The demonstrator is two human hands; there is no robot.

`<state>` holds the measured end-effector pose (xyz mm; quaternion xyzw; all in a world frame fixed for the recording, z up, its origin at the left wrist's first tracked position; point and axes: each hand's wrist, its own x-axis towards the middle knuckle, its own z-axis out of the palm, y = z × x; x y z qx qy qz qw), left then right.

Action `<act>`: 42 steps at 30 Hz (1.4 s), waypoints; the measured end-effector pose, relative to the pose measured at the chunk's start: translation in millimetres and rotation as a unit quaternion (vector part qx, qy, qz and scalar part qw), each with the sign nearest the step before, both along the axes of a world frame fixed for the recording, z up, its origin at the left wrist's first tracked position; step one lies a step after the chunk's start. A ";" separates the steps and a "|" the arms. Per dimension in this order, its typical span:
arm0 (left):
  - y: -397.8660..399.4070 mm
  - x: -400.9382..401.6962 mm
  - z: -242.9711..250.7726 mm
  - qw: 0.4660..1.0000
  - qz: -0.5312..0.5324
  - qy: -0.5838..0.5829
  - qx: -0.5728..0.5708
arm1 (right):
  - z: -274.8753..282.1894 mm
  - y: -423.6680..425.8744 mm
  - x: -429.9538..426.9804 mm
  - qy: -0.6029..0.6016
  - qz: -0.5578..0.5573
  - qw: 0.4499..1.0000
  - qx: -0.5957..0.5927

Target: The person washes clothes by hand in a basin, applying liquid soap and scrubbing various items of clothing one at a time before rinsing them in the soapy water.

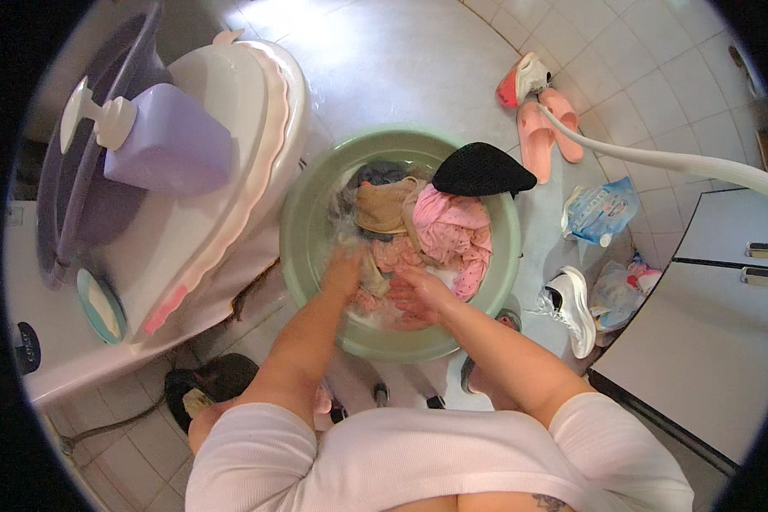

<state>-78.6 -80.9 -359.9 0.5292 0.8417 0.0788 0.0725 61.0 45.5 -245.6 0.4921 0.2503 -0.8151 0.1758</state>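
Note:
A green plastic basin [307, 160] stands on the floor in front of me, with wet laundry and water in it. My left hand [347, 262] is inside near the left wall, blurred, and its fingers cannot be made out. Next to it lies a beige cloth [372, 272]. My right hand [419, 293] rests at the wet pink fabric low in the basin, fingers apart. Above it is a bunched pink dotted garment [451, 224]. Farther back are a brown cloth [384, 205] and a dark grey cloth [381, 173]. A black mesh piece [483, 169] hangs over the right rim.
At left, a white sink [256, 96] holds a purple pump bottle [169, 141], a purple basin [102, 211] and a soap dish [101, 307]. At right are pink slippers [537, 141], a white hose [653, 157], a blue pouch [601, 210], a white sneaker [573, 310] and a cabinet [697, 339].

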 end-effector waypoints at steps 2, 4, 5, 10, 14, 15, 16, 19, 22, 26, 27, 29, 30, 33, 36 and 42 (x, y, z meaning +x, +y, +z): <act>20.4 -25.2 27.9 0.927 0.196 -0.245 -0.206 | 0.6 -2.1 -2.1 -0.012 0.010 0.999 -0.029; 48.8 4.1 92.2 0.942 0.165 -0.267 -0.118 | -15.2 5.9 4.5 -0.006 -0.046 0.998 -0.041; 52.7 22.9 120.5 0.946 0.146 -0.288 -0.034 | -14.6 5.4 2.3 -0.006 -0.049 0.998 -0.044; 45.0 86.6 178.6 0.975 -0.049 -0.213 0.042 | -4.5 27.7 -8.1 0.097 -0.128 0.980 -0.121; 55.6 53.5 149.7 0.951 -0.034 -0.250 0.179 | -6.6 4.6 -22.0 0.126 -0.260 0.955 -0.067; 63.8 39.7 151.1 0.941 0.068 -0.254 0.211 | 8.4 -3.5 -30.2 0.115 -0.370 0.922 -0.015; 65.7 40.2 154.5 0.942 0.068 -0.252 0.210 | 19.5 -2.9 -33.6 0.102 -0.356 0.929 -0.018; 82.1 62.9 175.4 0.938 0.056 -0.174 0.296 | 2.5 17.1 -15.4 0.187 -0.310 0.927 -0.102; 80.8 75.8 176.1 0.935 -0.058 -0.246 0.248 | -8.0 28.8 -1.6 0.287 -0.238 0.905 -0.207; 83.9 4.9 122.3 0.931 0.119 -0.254 0.232 | 1.8 1.4 -28.5 0.139 -0.283 0.948 0.046; 80.0 -8.0 118.3 0.938 0.142 -0.252 0.191 | 3.3 1.0 -28.9 0.138 -0.279 0.949 0.043; 64.3 -36.0 111.6 0.957 0.173 -0.217 0.084 | 13.3 2.2 -28.5 0.079 -0.199 0.977 0.012; 59.1 -47.1 107.5 0.964 0.195 -0.180 -0.021 | 11.0 4.4 -25.9 0.080 -0.201 0.976 0.013; 18.4 -50.7 53.5 0.980 0.197 -0.003 -0.008 | 4.4 5.7 -20.4 -0.024 -0.111 0.994 0.007; 33.6 11.7 50.4 0.962 0.140 -0.059 -0.229 | -4.0 17.2 -4.0 -0.028 -0.145 0.989 0.017; 32.4 -24.6 21.8 0.913 0.069 -0.239 -0.323 | -21.9 31.0 7.7 0.032 -0.153 0.986 0.061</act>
